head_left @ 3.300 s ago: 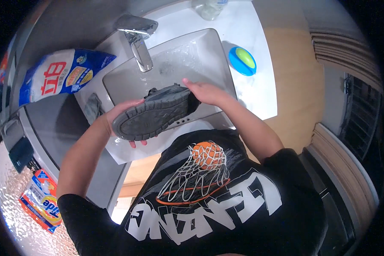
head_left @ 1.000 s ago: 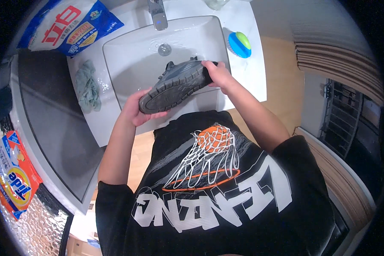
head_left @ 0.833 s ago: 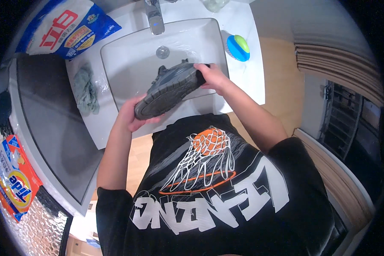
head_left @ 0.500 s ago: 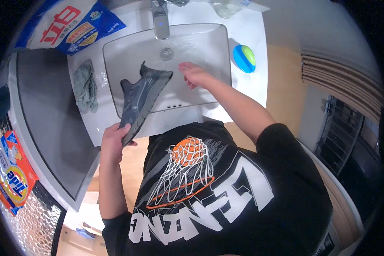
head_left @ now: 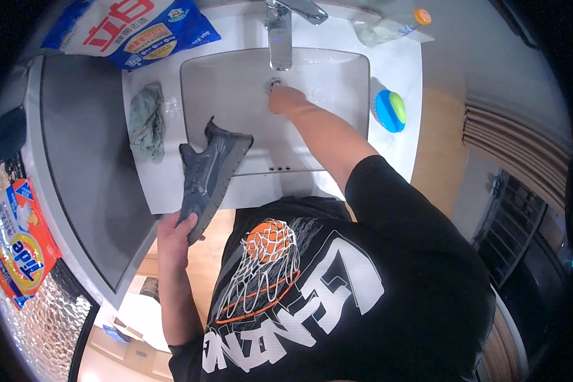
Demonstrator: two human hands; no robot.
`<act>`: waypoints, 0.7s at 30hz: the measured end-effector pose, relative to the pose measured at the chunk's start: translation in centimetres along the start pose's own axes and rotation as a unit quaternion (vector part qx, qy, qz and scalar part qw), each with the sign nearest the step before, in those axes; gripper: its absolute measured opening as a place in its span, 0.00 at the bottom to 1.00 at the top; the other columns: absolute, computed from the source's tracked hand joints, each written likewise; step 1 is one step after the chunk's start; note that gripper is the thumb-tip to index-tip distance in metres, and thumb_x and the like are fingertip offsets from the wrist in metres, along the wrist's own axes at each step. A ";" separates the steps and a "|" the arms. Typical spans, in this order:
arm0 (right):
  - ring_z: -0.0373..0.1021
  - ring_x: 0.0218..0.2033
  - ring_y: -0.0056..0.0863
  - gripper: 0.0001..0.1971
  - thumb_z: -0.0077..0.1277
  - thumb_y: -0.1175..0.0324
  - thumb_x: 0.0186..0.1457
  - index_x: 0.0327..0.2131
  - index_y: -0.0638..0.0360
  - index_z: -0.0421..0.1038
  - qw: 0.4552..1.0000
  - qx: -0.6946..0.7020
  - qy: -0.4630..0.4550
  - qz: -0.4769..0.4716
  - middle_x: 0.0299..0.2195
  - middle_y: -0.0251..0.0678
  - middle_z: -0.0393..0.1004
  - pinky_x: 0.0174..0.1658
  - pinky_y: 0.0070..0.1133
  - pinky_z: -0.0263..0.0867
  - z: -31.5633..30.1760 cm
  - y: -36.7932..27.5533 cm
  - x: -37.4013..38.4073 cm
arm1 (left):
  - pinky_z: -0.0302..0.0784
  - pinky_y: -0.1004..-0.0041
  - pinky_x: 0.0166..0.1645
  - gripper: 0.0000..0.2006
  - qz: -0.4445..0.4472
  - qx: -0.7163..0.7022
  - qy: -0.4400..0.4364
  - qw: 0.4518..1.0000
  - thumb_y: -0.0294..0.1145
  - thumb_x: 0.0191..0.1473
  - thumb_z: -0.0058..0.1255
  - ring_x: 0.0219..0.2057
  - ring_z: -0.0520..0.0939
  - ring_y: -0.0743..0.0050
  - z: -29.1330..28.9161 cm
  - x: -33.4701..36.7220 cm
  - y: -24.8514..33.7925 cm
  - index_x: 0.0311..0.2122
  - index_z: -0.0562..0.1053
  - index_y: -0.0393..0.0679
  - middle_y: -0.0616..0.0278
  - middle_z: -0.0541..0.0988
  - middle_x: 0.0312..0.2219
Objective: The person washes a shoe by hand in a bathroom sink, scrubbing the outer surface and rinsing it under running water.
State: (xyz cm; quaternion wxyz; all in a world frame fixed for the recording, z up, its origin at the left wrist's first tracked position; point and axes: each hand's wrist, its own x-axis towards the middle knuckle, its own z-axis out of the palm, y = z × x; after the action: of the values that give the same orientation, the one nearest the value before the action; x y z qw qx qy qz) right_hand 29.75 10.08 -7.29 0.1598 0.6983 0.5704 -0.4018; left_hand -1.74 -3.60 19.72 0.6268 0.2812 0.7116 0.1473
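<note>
A dark grey sneaker (head_left: pixel 214 175) hangs over the near left edge of the sink (head_left: pixel 226 83), its heel end pointing up toward the basin. My left hand (head_left: pixel 175 237) grips it by the toe end, thumb on top. My right hand (head_left: pixel 287 100) reaches down into the basin at the metal drain (head_left: pixel 274 83). Its fingertips are at the drain and mostly hidden behind the hand, so what they grasp cannot be made out. Above the drain stands the chrome faucet (head_left: pixel 280 44).
A blue and green scrub brush (head_left: pixel 390 111) lies right of the basin. To the left are a crumpled grey-green cloth (head_left: pixel 147 121) and a large blue and white bag (head_left: pixel 181 32). A clear bottle with an orange cap (head_left: pixel 388 30) lies back right. An orange packet (head_left: pixel 25 245) sits far left.
My right hand has moved from above the basin's right side down to the drain. My left hand still holds the sneaker. The whole view has shifted slightly.
</note>
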 end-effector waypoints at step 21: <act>0.59 0.20 0.20 0.27 0.35 0.41 0.62 0.38 0.57 0.69 0.709 0.704 0.002 -0.044 0.24 0.28 0.65 0.24 0.21 0.57 -19.9 1.1 -12.3 | 0.79 0.71 0.26 0.10 0.021 -0.001 -0.065 0.998 0.33 0.55 0.52 0.21 0.76 0.76 -1.6 2.1 -0.9 0.33 0.76 0.34 0.64 0.76 0.24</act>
State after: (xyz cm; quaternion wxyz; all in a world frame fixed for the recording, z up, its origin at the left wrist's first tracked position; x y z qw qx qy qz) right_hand 38.02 15.08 14.05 -0.3970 0.5830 0.1522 -0.6924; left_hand -3.64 -2.86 17.75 0.6685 0.3046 0.6634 0.1424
